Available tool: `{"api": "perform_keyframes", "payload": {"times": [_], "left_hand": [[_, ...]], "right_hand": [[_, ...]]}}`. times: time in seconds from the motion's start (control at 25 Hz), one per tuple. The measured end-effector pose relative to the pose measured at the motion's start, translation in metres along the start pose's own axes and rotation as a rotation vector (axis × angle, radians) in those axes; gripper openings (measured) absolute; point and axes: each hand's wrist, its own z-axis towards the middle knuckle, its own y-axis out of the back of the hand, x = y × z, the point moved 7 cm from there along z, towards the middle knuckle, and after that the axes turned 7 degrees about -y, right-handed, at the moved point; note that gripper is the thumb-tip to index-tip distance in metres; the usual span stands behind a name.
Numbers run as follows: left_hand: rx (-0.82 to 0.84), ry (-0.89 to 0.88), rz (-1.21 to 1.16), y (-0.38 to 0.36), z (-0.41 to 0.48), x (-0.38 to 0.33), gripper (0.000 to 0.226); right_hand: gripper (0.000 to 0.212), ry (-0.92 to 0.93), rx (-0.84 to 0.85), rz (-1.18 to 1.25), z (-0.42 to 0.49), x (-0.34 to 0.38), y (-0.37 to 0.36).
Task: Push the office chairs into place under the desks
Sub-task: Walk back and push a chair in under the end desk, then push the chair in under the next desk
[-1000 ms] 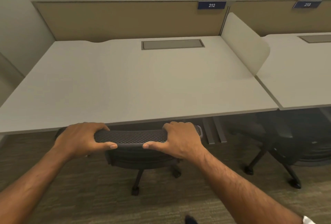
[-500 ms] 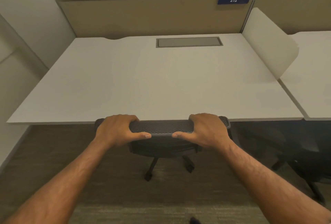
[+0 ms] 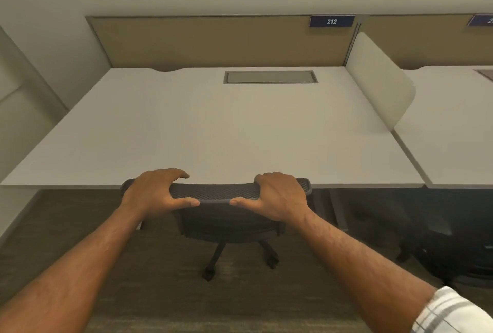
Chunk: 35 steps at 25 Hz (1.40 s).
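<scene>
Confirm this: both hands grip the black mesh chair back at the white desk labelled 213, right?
No. The head view shows the blue sign reads 212, not 213. The left hand and right hand do grip the black mesh chair back at that white desk.

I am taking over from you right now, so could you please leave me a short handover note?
Left hand and right hand: both grip the black chair by the top of its backrest, thumbs on the near side.
Chair: backrest top sits at the front edge of desk 212, roughly centred.
Done: this chair looks about in place.
Left: let go, then check the second chair at the neighbouring desk; it is in shadow, so I cannot tell how far in it is.
</scene>
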Motion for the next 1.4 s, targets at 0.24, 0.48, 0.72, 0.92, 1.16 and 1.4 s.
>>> {"api": "perform_keyframes", "payload": {"times": [0.24, 0.48, 0.72, 0.92, 1.16, 1.4], "left_hand": [[0.143, 0.032, 0.092, 0.004, -0.006, -0.01, 0.125], [-0.011, 0.014, 0.2, 0.017, -0.026, -0.044, 0.099], [-0.215, -0.188, 0.203, 0.003, -0.052, -0.122, 0.098], [-0.149, -0.294, 0.201, -0.045, -0.08, -0.194, 0.098], [0.024, -0.382, 0.25, -0.117, -0.112, -0.29, 0.11], [0.072, -0.467, 0.268, -0.162, -0.13, -0.412, 0.109]], "right_hand": [[0.109, -0.002, 0.083, 0.038, -0.001, -0.006, -0.001], [0.105, -0.004, 0.04, 0.004, -0.031, -0.038, 0.014], [0.106, -0.1, -0.081, -0.04, -0.116, -0.078, 0.041], [0.11, -0.278, -0.044, -0.094, -0.219, -0.121, 0.044], [0.111, -0.481, 0.063, -0.117, -0.352, -0.177, 0.025], [0.113, -0.634, 0.134, -0.084, -0.475, -0.263, 0.021]]}}
